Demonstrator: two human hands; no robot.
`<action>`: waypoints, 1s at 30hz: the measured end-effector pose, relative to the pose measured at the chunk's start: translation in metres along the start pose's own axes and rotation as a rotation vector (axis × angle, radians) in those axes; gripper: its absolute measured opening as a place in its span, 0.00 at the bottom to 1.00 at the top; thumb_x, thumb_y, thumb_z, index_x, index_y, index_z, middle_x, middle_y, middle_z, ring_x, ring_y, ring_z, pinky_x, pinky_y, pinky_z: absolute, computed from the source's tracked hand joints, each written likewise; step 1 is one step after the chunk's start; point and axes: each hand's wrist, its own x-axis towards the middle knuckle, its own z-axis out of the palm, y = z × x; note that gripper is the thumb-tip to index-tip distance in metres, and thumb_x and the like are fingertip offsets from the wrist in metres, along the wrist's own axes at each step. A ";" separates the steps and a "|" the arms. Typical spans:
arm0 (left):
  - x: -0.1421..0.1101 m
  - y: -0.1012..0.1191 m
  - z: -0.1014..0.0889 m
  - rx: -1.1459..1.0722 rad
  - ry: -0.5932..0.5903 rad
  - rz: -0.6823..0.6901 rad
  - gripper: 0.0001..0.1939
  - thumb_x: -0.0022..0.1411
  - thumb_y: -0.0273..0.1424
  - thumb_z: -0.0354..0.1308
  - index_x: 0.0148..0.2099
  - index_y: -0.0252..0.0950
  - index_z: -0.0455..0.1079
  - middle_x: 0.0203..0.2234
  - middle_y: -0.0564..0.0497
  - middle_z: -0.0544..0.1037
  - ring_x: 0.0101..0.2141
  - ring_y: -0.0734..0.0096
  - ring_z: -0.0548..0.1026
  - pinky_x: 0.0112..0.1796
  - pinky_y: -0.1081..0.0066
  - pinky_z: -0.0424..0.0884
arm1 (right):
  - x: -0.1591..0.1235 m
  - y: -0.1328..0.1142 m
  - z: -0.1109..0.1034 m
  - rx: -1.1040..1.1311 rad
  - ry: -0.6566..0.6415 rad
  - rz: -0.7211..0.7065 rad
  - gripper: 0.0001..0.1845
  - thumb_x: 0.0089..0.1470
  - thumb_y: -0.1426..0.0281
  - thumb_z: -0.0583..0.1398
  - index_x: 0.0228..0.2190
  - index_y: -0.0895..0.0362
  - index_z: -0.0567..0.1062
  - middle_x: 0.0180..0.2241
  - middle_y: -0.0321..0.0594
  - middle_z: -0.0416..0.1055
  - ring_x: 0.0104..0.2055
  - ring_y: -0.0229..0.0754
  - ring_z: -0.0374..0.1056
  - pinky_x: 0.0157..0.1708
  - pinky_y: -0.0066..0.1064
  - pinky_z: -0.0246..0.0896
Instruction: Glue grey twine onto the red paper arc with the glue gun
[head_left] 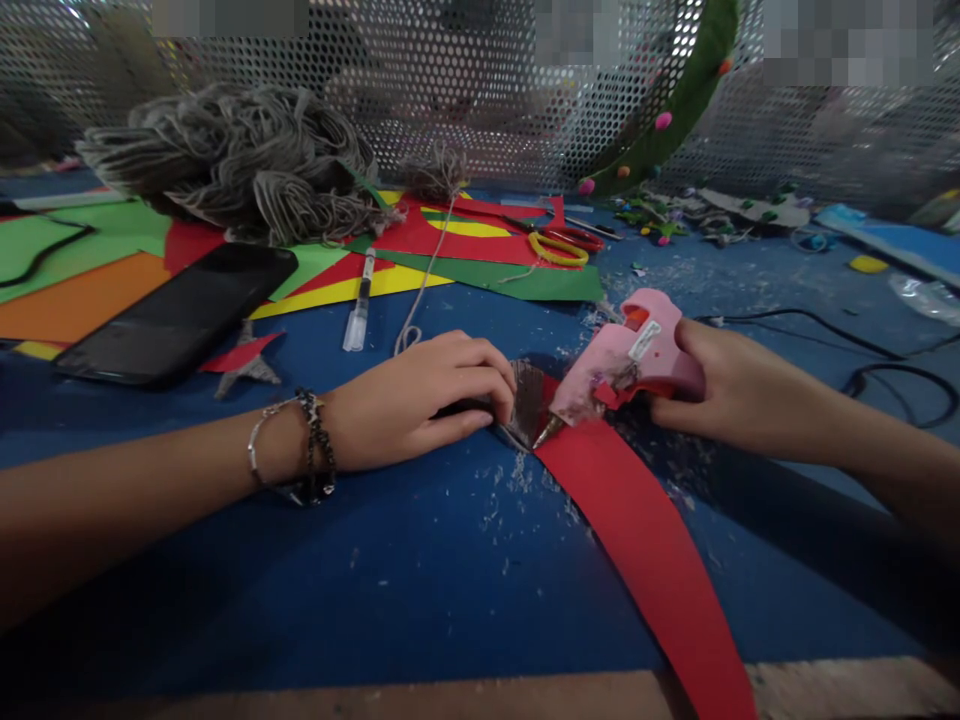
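In my right hand is a pink glue gun, its body fuzzy with stuck fibres. The metal nozzle points down and left, at the edge of a curved red paper strip. Grey yarn is wrapped around the strip's far end. My left hand lies low on the table, with curled fingers pressed on that wrapped end; the fingers partly hide it. From there the strip's bare red part curves toward me and over the near table edge.
A big heap of grey yarn lies at the back left on coloured paper sheets. Nearby are a black phone, a clear tube, a yarn star and scissors. Black cable runs at right, before a perforated metal screen.
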 end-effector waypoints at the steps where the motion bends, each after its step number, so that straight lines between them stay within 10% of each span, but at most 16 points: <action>1: 0.000 0.000 0.000 0.000 -0.003 -0.001 0.08 0.64 0.23 0.48 0.38 0.37 0.68 0.41 0.48 0.71 0.46 0.67 0.67 0.48 0.67 0.61 | 0.000 0.000 0.000 -0.003 -0.004 0.006 0.13 0.29 0.59 0.52 0.19 0.50 0.52 0.16 0.32 0.52 0.17 0.35 0.48 0.17 0.30 0.40; 30: 0.000 0.000 -0.001 0.020 -0.008 0.019 0.08 0.65 0.23 0.47 0.38 0.36 0.67 0.41 0.47 0.71 0.46 0.67 0.67 0.48 0.67 0.60 | 0.003 0.003 0.000 -0.084 -0.019 0.117 0.16 0.27 0.57 0.51 0.20 0.51 0.53 0.18 0.34 0.54 0.19 0.36 0.49 0.20 0.31 0.41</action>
